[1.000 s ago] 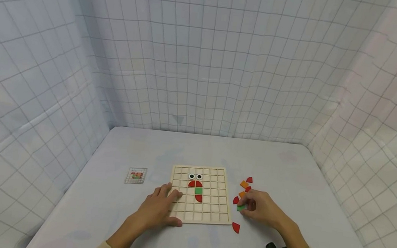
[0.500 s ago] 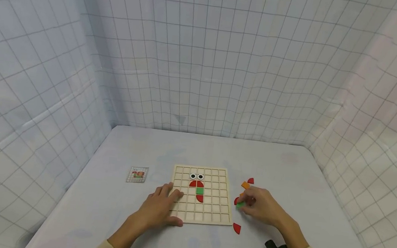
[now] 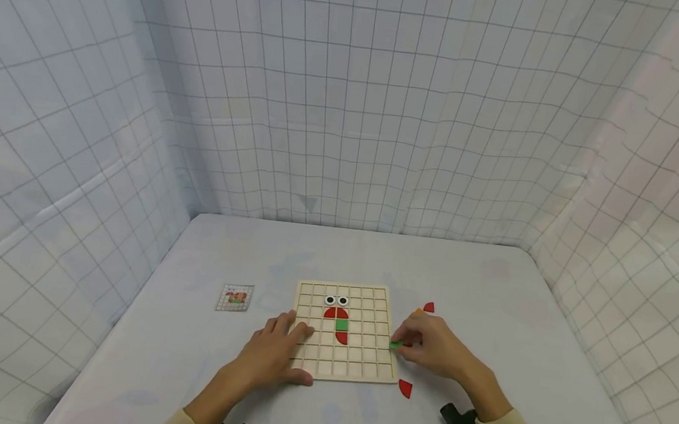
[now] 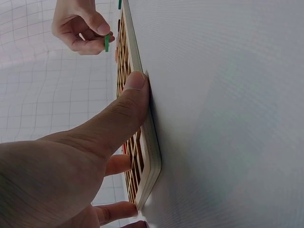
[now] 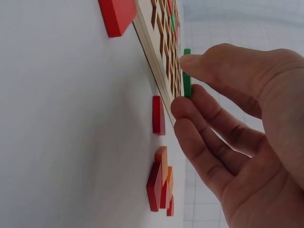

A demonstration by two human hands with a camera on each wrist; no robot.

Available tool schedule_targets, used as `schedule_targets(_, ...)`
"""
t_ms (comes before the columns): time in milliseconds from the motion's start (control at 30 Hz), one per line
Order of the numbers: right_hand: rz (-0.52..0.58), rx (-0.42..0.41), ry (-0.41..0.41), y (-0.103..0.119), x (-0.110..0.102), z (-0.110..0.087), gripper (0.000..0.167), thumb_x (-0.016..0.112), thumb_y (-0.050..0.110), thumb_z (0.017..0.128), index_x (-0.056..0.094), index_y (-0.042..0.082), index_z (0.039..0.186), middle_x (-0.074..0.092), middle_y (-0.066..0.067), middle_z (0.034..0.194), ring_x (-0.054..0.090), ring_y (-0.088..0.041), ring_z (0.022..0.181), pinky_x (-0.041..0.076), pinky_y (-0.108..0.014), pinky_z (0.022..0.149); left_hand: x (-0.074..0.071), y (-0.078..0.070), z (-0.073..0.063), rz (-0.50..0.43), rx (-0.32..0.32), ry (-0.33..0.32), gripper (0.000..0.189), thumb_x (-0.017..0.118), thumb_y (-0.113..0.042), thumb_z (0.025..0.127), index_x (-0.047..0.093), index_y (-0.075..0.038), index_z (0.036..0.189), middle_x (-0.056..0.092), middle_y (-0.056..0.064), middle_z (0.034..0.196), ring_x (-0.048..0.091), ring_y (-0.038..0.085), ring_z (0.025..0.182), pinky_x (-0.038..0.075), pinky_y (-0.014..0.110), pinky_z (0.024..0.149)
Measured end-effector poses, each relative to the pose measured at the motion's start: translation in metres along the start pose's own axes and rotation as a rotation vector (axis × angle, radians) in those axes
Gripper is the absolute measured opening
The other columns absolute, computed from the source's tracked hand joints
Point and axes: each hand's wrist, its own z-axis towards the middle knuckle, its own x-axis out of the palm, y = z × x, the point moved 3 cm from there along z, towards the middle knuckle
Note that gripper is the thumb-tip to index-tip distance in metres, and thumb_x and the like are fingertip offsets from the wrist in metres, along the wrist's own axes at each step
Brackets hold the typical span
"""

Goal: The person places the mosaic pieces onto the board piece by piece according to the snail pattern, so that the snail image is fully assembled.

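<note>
My right hand pinches a green square tile between thumb and fingertips, just above the right edge of a wooden grid board. The tile stands clear of the board in the right wrist view. My left hand rests on the board's left side with fingers spread, its thumb against the near edge. On the board sit two round eye pieces, two red quarter-circle tiles side by side, a green square tile and another red quarter-circle tile below it.
Right of the board lie several loose red and orange tiles, partly hidden by my right hand in the head view. One red tile is near the board's lower right corner. A small picture card lies at left. Gridded cloth walls surround the table.
My right hand has lifted the green square tile off the table and moved left with it to the board's right edge. My left hand has stayed in place.
</note>
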Motion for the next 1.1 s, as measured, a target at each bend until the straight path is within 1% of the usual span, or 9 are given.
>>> schedule_targets(133, -0.009, -0.005, -0.001, 0.003, 0.004, 0.005, 0.021, 0.092, 0.0, 0.094, 0.087, 0.017, 0.106, 0.077, 0.008, 0.1, 0.067, -0.017, 0.089, 0.059, -0.025, 0.077, 0.001, 0.0, 0.001, 0.004, -0.004, 0.002, 0.092, 0.106, -0.055, 0.08, 0.067, -0.017, 0.154, 0.049, 0.032, 0.173, 0.054, 0.059, 0.154, 0.053, 0.079, 0.117)
schedule_targets(267, -0.013, -0.004, 0.01, 0.007, 0.008, 0.01, 0.02, 0.092, 0.001, 0.095, 0.087, 0.017, 0.105, 0.076, 0.007, 0.1, 0.067, -0.015, 0.09, 0.059, -0.023, 0.079, 0.001, 0.0, 0.001, 0.005, -0.003, 0.0, 0.092, 0.106, -0.055, 0.08, 0.067, -0.017, 0.154, 0.049, 0.032, 0.173, 0.053, 0.059, 0.154, 0.053, 0.079, 0.117)
schedule_targets(467, -0.006, -0.023, 0.024, 0.013, 0.013, 0.017, 0.018, 0.092, 0.001, 0.096, 0.087, 0.015, 0.106, 0.079, 0.004, 0.105, 0.07, -0.014, 0.091, 0.062, -0.027, 0.081, 0.002, 0.001, 0.0, -0.008, -0.002, 0.004, 0.092, 0.106, -0.055, 0.08, 0.067, -0.017, 0.154, 0.049, 0.032, 0.173, 0.053, 0.06, 0.154, 0.053, 0.08, 0.116)
schedule_targets(567, -0.002, -0.026, 0.03, 0.017, 0.016, 0.021, 0.017, 0.091, 0.001, 0.096, 0.087, 0.014, 0.107, 0.08, 0.004, 0.107, 0.07, -0.011, 0.092, 0.062, -0.026, 0.081, 0.002, 0.002, 0.0, -0.019, 0.002, 0.005, 0.091, 0.105, -0.055, 0.081, 0.067, -0.017, 0.154, 0.049, 0.033, 0.173, 0.053, 0.061, 0.154, 0.052, 0.081, 0.116)
schedule_targets(700, 0.028, -0.009, 0.045, 0.021, 0.02, 0.025, 0.015, 0.09, 0.002, 0.098, 0.086, 0.012, 0.107, 0.078, 0.002, 0.108, 0.069, -0.007, 0.096, 0.064, -0.023, 0.084, 0.001, 0.002, 0.0, -0.018, 0.009, -0.001, 0.09, 0.105, -0.056, 0.081, 0.066, -0.017, 0.153, 0.049, 0.033, 0.173, 0.053, 0.061, 0.154, 0.052, 0.081, 0.116)
schedule_targets(800, 0.024, -0.007, 0.046, 0.023, 0.024, 0.029, 0.013, 0.091, 0.003, 0.098, 0.086, 0.011, 0.107, 0.078, 0.002, 0.108, 0.069, -0.009, 0.097, 0.063, -0.023, 0.086, 0.001, 0.002, 0.0, -0.009, 0.013, -0.004, 0.091, 0.104, -0.056, 0.081, 0.066, -0.017, 0.154, 0.049, 0.033, 0.173, 0.054, 0.06, 0.153, 0.053, 0.08, 0.115)
schedule_targets(967, -0.016, -0.04, 0.03, 0.027, 0.03, 0.036, 0.012, 0.092, 0.003, 0.097, 0.086, 0.011, 0.104, 0.079, 0.002, 0.106, 0.069, -0.015, 0.093, 0.059, -0.021, 0.081, 0.001, 0.001, 0.0, 0.004, 0.012, -0.008, 0.091, 0.104, -0.057, 0.081, 0.066, -0.017, 0.154, 0.05, 0.032, 0.172, 0.055, 0.059, 0.152, 0.053, 0.079, 0.115)
schedule_targets(1033, -0.025, -0.049, 0.03, 0.029, 0.033, 0.038, 0.011, 0.092, 0.004, 0.097, 0.086, 0.012, 0.103, 0.079, 0.002, 0.105, 0.069, -0.015, 0.094, 0.059, -0.023, 0.082, 0.001, 0.001, 0.001, 0.006, 0.011, -0.008, 0.091, 0.104, -0.057, 0.081, 0.066, -0.017, 0.154, 0.05, 0.032, 0.172, 0.055, 0.059, 0.152, 0.054, 0.079, 0.115)
schedule_targets(1100, -0.028, -0.043, 0.034, 0.03, 0.035, 0.04, 0.01, 0.091, 0.005, 0.098, 0.086, 0.012, 0.103, 0.079, 0.002, 0.105, 0.068, -0.012, 0.094, 0.06, -0.023, 0.083, 0.001, 0.001, 0.001, 0.007, 0.011, -0.008, 0.091, 0.104, -0.057, 0.081, 0.066, -0.017, 0.154, 0.05, 0.032, 0.172, 0.055, 0.059, 0.152, 0.054, 0.079, 0.115)
